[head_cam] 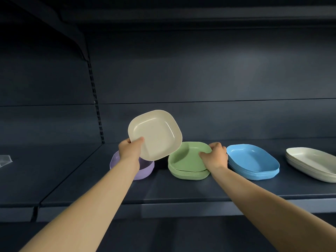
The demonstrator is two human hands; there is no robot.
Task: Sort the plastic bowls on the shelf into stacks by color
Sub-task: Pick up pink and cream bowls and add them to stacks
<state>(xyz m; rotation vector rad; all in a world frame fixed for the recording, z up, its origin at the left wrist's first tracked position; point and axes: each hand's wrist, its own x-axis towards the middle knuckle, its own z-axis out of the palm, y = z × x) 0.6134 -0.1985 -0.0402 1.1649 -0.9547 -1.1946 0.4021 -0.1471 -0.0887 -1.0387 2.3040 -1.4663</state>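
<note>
Pinching the light, stiff cream bowl (154, 134) by its near rim above the green stack (188, 161), the left hand (130, 149) holds it tilted while the right hand (214, 157) grips that stack's right edge.

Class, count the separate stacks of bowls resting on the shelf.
4: purple stack at left behind the left hand, green stack under the right hand, blue stack, cream stack at right, partly cropped.

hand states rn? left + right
Left hand: grips the cream bowl, lifted and tilted.
Right hand: grips the right rim of the top green bowl on its stack.
</note>
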